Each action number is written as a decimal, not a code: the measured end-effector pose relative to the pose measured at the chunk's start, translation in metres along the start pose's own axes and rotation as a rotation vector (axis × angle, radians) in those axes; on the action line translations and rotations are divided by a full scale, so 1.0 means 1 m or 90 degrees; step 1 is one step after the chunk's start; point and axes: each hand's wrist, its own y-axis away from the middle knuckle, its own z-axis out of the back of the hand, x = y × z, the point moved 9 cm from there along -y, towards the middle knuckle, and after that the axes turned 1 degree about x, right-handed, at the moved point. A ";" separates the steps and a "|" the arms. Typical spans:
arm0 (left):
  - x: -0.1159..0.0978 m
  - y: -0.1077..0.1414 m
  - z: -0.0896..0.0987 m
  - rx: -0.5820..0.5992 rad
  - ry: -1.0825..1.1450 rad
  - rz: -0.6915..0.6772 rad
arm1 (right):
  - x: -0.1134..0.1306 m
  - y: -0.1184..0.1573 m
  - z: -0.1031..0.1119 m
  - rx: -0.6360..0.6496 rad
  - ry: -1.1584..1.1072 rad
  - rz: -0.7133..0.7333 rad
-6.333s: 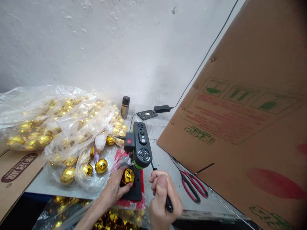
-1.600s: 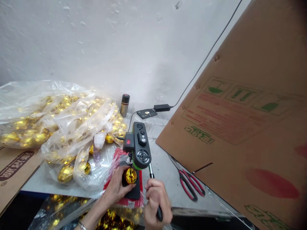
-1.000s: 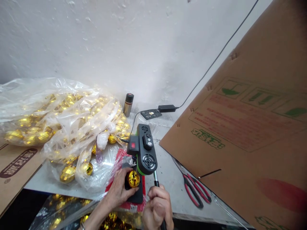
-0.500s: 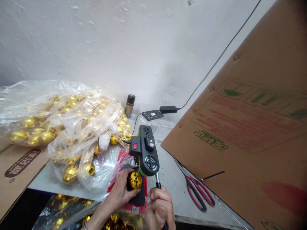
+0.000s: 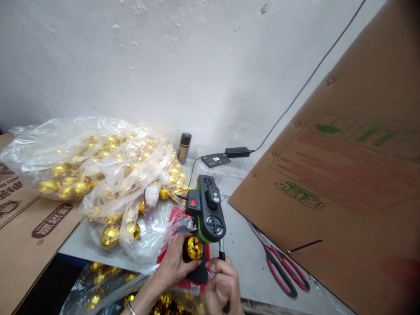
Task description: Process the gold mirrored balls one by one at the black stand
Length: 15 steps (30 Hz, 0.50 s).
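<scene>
Fingers and thumb of my left hand (image 5: pixel 177 262) curve around a gold mirrored ball (image 5: pixel 194 248) on a black pad (image 5: pixel 199 274). Close to its right, my right hand (image 5: pixel 225 284) is wrapped round the black handle (image 5: pixel 222 254) of a metal lever. The lever meets the lower end of a black and green device (image 5: pixel 211 210) with round vents and a red switch (image 5: pixel 193 202). Red material (image 5: pixel 177 215) lies under the pad. What the lever's hidden part joins cannot be seen.
Clear plastic bags (image 5: pixel 108 162) of gold balls fill the left. Red-handled scissors (image 5: pixel 287 271) lie at the right, beside a large cardboard box (image 5: pixel 328 175). A dark-capped bottle (image 5: pixel 184 148) and a black adapter (image 5: pixel 238 152) stand near the wall (image 5: pixel 197 65).
The whole view has shifted, so that things appear farther right. Both hands keep the same grips on the ball and the lever handle.
</scene>
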 end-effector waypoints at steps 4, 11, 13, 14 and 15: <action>-0.001 -0.003 0.000 0.007 0.007 0.002 | 0.000 -0.001 0.002 -0.057 -0.011 -0.031; 0.000 0.006 0.001 0.028 -0.021 -0.008 | 0.019 -0.068 -0.006 -0.025 -0.023 -0.192; -0.003 0.024 0.005 0.049 -0.060 -0.061 | 0.023 -0.080 -0.007 -0.008 -0.022 -0.195; -0.006 0.035 0.010 0.057 -0.087 -0.094 | 0.025 -0.081 -0.007 0.000 -0.022 -0.185; -0.007 0.044 0.018 0.055 -0.121 -0.123 | 0.025 -0.079 -0.007 0.003 -0.022 -0.175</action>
